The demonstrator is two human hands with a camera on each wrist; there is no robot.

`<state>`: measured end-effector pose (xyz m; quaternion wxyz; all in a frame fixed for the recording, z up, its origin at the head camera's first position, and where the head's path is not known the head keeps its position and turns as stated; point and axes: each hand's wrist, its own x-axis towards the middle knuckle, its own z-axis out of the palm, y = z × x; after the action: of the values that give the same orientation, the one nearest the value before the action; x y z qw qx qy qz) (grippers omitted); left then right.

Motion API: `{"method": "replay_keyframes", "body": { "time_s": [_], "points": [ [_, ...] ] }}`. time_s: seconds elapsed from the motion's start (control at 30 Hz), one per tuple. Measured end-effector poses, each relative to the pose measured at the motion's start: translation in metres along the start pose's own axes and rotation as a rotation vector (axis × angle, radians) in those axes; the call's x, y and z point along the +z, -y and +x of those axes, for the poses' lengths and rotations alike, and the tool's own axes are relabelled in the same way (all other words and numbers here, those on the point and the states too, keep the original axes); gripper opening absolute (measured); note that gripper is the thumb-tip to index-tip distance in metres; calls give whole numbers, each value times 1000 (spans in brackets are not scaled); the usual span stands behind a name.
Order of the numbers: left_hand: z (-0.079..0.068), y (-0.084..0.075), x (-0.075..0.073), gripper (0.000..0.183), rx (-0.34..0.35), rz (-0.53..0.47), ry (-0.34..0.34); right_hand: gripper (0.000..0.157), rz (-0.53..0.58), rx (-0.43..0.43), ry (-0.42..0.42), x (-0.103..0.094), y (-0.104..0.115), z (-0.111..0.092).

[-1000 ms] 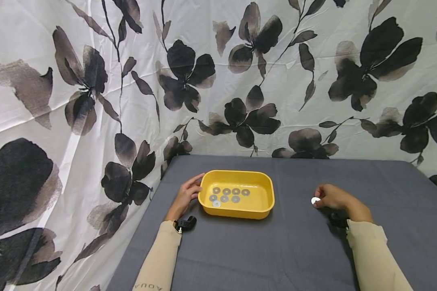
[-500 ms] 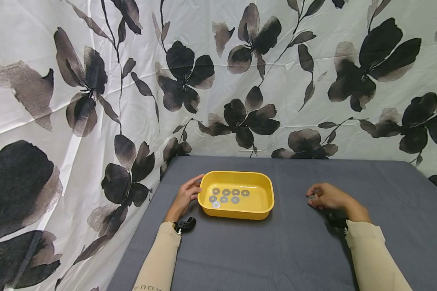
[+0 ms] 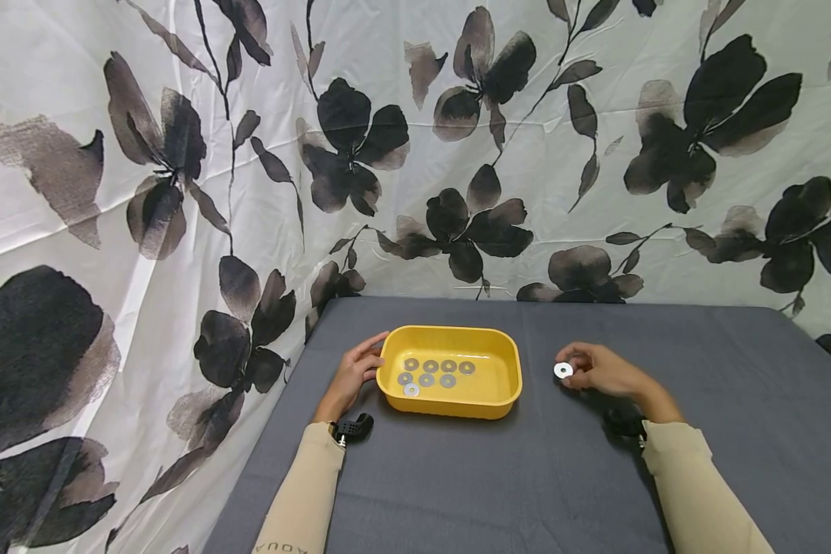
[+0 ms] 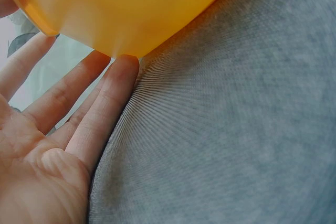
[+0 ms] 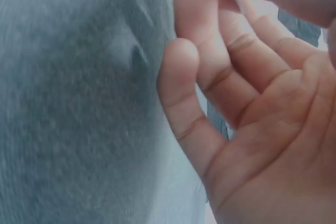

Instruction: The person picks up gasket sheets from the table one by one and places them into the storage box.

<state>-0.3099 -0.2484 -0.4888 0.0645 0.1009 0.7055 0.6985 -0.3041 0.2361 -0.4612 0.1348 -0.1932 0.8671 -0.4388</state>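
On the grey-covered table stands a yellow rectangular tray [image 3: 488, 408] with several flat metal washers [image 3: 430, 365] on its floor. My left hand [image 3: 352, 373] touches the tray's left side with fairly straight fingers. In the left wrist view, its fingertips [image 4: 126, 66] meet the tray wall [image 4: 147, 14] low, close to the cloth. To the right of the tray, my right hand [image 3: 595, 369] pinches one washer [image 3: 563, 370] between thumb and fingers, its flat face and center hole showing. The right wrist view shows curled fingers [image 5: 181, 72]; the washer is hidden there.
Grey cloth [image 3: 498, 485] covers the table and runs between the tray and my right hand. Behind the table and along its left hangs a white curtain [image 3: 263, 215] with dark flowers. A black wrist device [image 3: 356, 427] sits at my left wrist.
My right hand has moved left toward the tray with the washer, which turns from partly hidden to face-on. My left hand, the tray and the washers in it have stayed put.
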Motion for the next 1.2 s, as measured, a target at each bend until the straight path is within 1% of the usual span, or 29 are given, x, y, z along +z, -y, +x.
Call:
{"method": "replay_keyframes", "body": {
  "time_s": [0.2, 0.33, 0.5, 0.8, 0.9, 1.07, 1.2],
  "points": [
    [-7, -16, 5, 51, -7, -2, 26, 40, 14, -3, -29, 3, 5, 2],
    [-10, -19, 7, 52, -6, -3, 23, 40, 23, -16, -51, 5, 6, 4],
    [-10, -18, 6, 51, 0, 2, 29, 39, 12, -37, -77, 8, 8, 5],
    [-8, -16, 6, 51, 13, -2, 14, 36, -19, -35, -118, 10, 15, 8],
    [-9, -16, 6, 51, 10, -4, 15, 35, -30, -48, -134, 11, 18, 8],
    [-8, -16, 5, 51, -2, -4, 20, 35, -49, -45, -166, 12, 22, 9],
    [-4, -7, 3, 50, 2, -5, 10, 35, -57, -41, -179, 13, 25, 9]
  ]
}}
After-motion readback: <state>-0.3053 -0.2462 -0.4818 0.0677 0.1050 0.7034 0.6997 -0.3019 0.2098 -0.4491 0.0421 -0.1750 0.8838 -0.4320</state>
